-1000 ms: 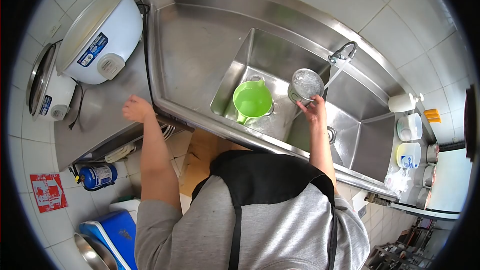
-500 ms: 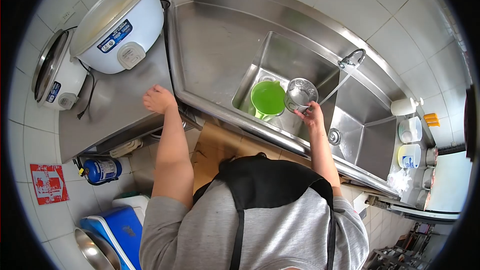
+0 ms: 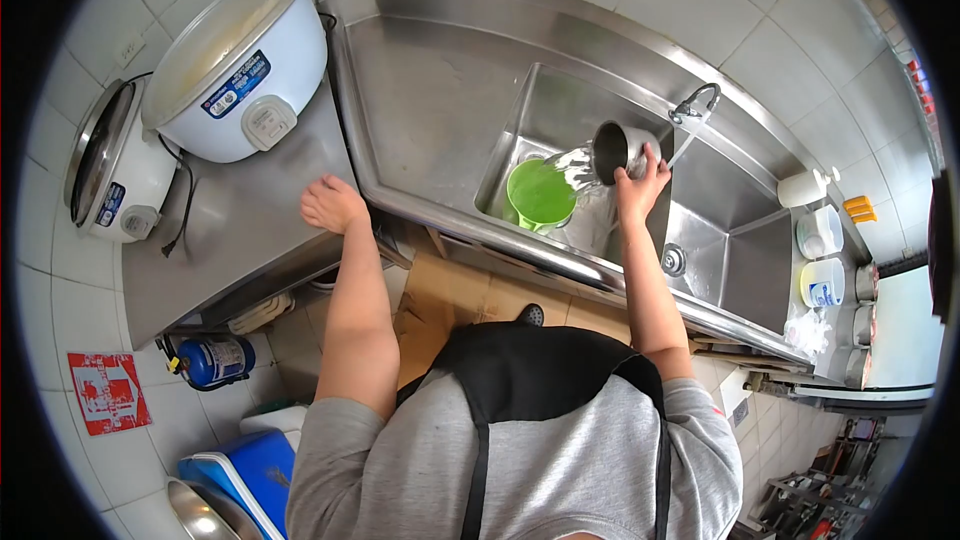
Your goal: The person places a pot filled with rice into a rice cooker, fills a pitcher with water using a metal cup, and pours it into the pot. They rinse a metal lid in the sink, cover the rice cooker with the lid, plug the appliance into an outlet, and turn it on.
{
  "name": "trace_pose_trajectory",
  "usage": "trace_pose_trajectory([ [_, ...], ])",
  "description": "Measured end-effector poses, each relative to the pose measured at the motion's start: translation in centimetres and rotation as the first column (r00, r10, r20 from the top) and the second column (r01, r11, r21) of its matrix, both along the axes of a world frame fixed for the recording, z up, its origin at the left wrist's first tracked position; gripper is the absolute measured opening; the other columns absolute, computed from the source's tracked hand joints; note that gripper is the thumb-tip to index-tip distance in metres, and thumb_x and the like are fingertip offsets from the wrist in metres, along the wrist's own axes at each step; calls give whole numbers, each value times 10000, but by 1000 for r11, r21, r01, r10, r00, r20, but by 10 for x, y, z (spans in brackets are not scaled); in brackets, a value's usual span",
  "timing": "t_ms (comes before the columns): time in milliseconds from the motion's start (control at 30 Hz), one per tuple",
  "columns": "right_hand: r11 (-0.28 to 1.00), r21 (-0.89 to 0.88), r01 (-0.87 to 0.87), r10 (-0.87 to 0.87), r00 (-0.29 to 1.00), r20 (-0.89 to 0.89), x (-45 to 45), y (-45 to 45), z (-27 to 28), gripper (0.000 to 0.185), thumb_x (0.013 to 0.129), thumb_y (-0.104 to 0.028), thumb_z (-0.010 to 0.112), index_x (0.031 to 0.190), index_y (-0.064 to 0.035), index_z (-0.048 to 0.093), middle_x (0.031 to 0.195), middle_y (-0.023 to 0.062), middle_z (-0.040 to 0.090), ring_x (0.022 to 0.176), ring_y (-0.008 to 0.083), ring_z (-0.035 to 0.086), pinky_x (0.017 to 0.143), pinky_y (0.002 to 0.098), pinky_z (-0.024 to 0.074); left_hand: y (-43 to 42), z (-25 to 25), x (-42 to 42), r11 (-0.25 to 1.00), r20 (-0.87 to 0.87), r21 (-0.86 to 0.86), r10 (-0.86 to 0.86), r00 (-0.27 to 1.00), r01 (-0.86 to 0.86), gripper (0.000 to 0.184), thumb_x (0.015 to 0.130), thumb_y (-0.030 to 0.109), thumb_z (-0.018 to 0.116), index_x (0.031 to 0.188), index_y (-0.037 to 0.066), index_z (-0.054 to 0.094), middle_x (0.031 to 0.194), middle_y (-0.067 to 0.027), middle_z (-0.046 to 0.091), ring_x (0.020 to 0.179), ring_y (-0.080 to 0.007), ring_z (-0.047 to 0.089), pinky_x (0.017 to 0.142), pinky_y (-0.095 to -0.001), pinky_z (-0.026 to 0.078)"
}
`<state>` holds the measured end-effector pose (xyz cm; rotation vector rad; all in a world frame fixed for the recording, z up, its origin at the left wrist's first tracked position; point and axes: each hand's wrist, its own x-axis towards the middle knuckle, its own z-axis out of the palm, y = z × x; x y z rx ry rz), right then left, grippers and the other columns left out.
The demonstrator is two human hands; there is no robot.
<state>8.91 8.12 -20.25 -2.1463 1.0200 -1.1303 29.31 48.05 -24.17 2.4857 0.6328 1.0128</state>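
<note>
My right hand (image 3: 641, 183) grips a metal cup (image 3: 630, 148) above the sink basin (image 3: 560, 105). The cup is tipped to the left, and water (image 3: 577, 170) pours out of its mouth. Below and left of it, a green plastic jug (image 3: 541, 193) stands in the basin; the water falls at its right side and rim. My left hand (image 3: 333, 204) is held over the front edge of the steel side table (image 3: 240, 230), palm down, fingers loosely stretched, holding nothing.
A large white rice cooker (image 3: 235, 70) and a smaller cooker (image 3: 120, 165) stand on the side table. The faucet (image 3: 695, 105) rises behind the divider to the second basin (image 3: 735, 240). Plastic tubs (image 3: 822, 282) line the right ledge. A fire extinguisher (image 3: 215, 360) is below left.
The metal cup has been raised, moved slightly right and tipped to the left, so water now streams from it. My left hand has shifted slightly right.
</note>
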Motion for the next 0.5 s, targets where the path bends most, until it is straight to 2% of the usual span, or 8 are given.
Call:
trace_pose_trajectory([
  [167,942,-306,-141,125,990,-73,0,29,68,709,561,-17,692,1199,-236,472,1306,203,254,1190,389,287,940,415,356,0,1,-3,1000,15,-11,-20,1000,20,309,826,307,429,884,43,578,957,-122,524,991,-290,424,945,-421,253],
  [233,858,-469,-210,171,977,-124,3,32,83,699,568,-10,684,1195,-236,475,1310,187,263,1184,401,293,942,417,364,0,0,-4,1000,-16,26,5,1000,-5,308,828,307,423,876,44,577,962,-119,526,990,-289,428,928,-420,270],
  [300,661,-712,-236,187,971,-148,12,25,84,598,608,-2,651,1149,-217,515,1292,179,308,1148,421,339,933,463,369,5,2,-4,995,-164,99,-12,986,28,296,833,302,413,856,54,572,971,-115,529,983,-278,437,890,-416,300],
  [367,423,-802,-422,330,896,-297,19,21,89,485,678,-38,584,1115,-237,523,1310,125,313,1167,391,341,893,503,379,11,-4,-2,940,-309,303,-57,949,155,275,837,294,411,838,64,562,970,-105,528,973,-266,444,857,-409,320],
  [400,423,-731,-535,278,845,-457,25,17,77,475,716,-65,536,1145,-264,492,1326,113,296,1189,360,327,858,505,393,11,-10,1,969,-192,229,-52,980,97,267,838,294,413,847,70,559,972,-97,527,970,-264,445,868,-414,315],
  [433,426,-702,-571,192,815,-546,20,28,87,573,610,-44,634,1133,-250,529,1302,146,314,1178,372,329,857,464,396,9,-15,3,988,-83,146,-36,996,48,260,839,294,415,855,77,556,975,-90,526,967,-261,446,880,-419,310],
  [467,544,-601,-586,177,780,-600,20,31,90,652,564,-34,665,1156,-259,508,1334,151,268,1202,374,292,869,454,395,6,-5,-3,993,-91,105,-41,995,50,254,838,291,421,871,78,556,985,-86,518,979,-262,439,901,-425,297],
  [500,676,-482,-558,312,808,-499,17,33,107,699,527,-20,683,1160,-257,506,1310,165,287,1180,383,310,884,437,400,6,5,-12,996,-104,74,-42,994,50,251,837,288,428,887,79,556,995,-82,510,990,-262,433,922,-431,283],
])
